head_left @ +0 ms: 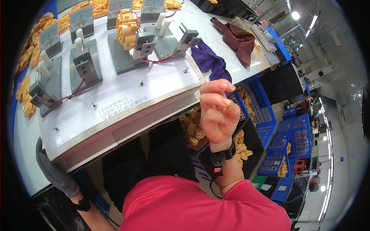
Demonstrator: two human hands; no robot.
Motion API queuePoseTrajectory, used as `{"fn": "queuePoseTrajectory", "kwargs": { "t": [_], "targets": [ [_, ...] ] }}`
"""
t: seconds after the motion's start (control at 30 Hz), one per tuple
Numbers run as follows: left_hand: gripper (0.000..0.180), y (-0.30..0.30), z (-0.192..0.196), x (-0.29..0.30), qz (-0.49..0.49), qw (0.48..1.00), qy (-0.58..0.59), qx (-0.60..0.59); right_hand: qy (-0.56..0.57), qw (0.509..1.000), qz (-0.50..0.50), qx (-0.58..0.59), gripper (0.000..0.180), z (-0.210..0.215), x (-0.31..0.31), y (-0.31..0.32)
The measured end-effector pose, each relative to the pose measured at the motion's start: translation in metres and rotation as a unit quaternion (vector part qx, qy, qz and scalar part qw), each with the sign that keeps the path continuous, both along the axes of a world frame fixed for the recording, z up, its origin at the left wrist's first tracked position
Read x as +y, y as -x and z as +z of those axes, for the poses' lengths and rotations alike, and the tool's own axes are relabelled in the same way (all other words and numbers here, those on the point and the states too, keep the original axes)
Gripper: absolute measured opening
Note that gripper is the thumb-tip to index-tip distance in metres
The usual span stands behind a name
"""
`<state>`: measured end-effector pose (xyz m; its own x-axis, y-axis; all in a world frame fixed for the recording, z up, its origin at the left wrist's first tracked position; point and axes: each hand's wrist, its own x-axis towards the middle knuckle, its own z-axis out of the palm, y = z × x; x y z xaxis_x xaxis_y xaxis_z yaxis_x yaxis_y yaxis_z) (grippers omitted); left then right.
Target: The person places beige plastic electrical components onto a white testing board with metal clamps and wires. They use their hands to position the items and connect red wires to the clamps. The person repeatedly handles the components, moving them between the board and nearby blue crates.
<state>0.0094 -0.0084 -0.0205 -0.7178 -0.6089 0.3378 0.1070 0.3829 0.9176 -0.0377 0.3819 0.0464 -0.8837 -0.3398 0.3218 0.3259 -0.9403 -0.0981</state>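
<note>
My right hand (218, 111), bare, is raised off the front right corner of a white test board (127, 92). Its fingers curl in, and nothing shows in them. My left hand (54, 169) wears a grey glove; its fingers are stretched out together, low beside the board's front left corner, with no object seen in it. Several grey fixtures (85, 65) with white pegs, red wires and clamp blocks stand on the board. One of them carries a yellow plastic gear housing (126, 30). Behind the fixtures stand grey panel meters (82, 24).
Yellow plastic parts (34, 46) are heaped along the back and left. A purple cloth (210, 59) and a maroon cloth (237, 40) lie on the table at right. Below my right arm, a black bin (252, 154) holds yellow parts; blue crates (266, 131) stand beyond.
</note>
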Motion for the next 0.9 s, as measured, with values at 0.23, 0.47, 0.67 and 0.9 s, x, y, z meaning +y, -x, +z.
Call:
{"fn": "queuePoseTrajectory", "kwargs": {
  "t": [0.23, 0.47, 0.67, 0.9],
  "targets": [
    [0.049, 0.0, -0.005, -0.007, -0.008, 1.0, -0.005, -0.006, -0.024, 0.999, -0.025, 0.005, 0.031, 0.002, 0.007, 0.002],
    [0.049, 0.001, -0.004, -0.003, -0.004, 1.0, -0.025, -0.004, -0.062, 0.996, -0.067, 0.006, 0.027, 0.004, 0.01, 0.002],
    [0.049, 0.002, -0.001, -0.001, -0.002, 1.0, -0.005, -0.002, -0.079, 0.993, -0.09, 0.01, 0.024, 0.007, 0.011, 0.002],
    [0.049, 0.002, 0.001, 0.005, 0.003, 1.0, -0.005, 0.022, -0.083, 0.991, -0.101, 0.013, 0.021, 0.009, 0.01, 0.001]
  ]
}}
